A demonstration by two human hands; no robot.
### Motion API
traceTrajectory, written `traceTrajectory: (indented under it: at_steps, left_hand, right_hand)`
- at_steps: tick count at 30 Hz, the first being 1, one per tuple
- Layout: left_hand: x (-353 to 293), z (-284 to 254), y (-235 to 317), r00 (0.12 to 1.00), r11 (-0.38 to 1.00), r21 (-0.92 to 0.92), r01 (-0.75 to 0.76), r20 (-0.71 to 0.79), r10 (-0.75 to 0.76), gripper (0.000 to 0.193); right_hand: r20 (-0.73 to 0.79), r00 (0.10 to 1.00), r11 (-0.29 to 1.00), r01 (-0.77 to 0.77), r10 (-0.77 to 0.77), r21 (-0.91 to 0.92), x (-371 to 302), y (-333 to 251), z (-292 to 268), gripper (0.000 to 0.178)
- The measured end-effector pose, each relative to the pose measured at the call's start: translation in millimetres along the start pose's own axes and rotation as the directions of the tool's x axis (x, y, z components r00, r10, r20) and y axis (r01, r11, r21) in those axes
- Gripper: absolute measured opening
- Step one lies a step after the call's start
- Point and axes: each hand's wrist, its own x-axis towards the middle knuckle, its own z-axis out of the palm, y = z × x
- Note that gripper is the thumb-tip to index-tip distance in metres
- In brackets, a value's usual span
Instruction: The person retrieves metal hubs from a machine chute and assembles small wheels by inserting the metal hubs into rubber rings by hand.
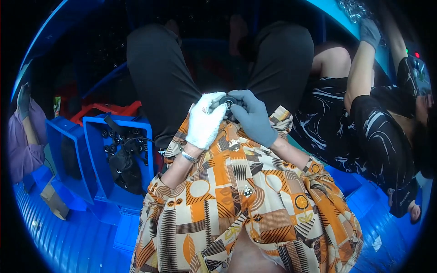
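Close above my lap, both hands hold a small round black part (229,103) with a pale mark at its centre. My left hand (205,120), in a white fuzzy glove, closes its fingers on the left side of the part. From the other side, my right hand (255,119), in a grey glove, grips it with thumb and fingers. Its underside and most of its rim are hidden behind the gloves, so its exact kind does not show.
To my left, a blue bin (150,182) contains several round black parts (110,149) and a black cloth bag (125,170). Another blue bin (86,168) stands beside it, near something red (132,109). Co-workers sit on both sides; one's grey-gloved hand (370,32) reaches the teal tabletop (330,11).
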Motion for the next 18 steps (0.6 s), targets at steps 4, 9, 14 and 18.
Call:
traceTrajectory:
  at_steps: [4, 9, 14, 18]
  left_hand:
    - [3, 2, 3, 0.999, 0.994, 0.109, -0.019, -0.029, 0.022, 0.027]
    - [8, -4, 7, 0.995, 0.958, -0.273, 0.084, 0.071, -0.067, 0.030]
    - [11, -11, 7, 0.981, 0.911, -0.379, 0.161, 0.163, -0.105, 0.032]
    - [9, -14, 6, 0.973, 0.891, -0.419, 0.176, 0.213, -0.093, 0.032]
  right_hand:
    - [0.008, 0.996, 0.991, -0.089, 0.088, 0.104, 2, -4, -1, 0.028]
    - [0.120, 0.992, 0.999, 0.029, -0.032, 0.030, 2, -19, -14, 0.041]
    - [0.204, 0.979, 0.998, 0.015, -0.002, -0.066, 3, -29, -21, 0.049]
    - [0.170, 0.985, 0.999, 0.025, -0.017, -0.047, 2, -35, -17, 0.047]
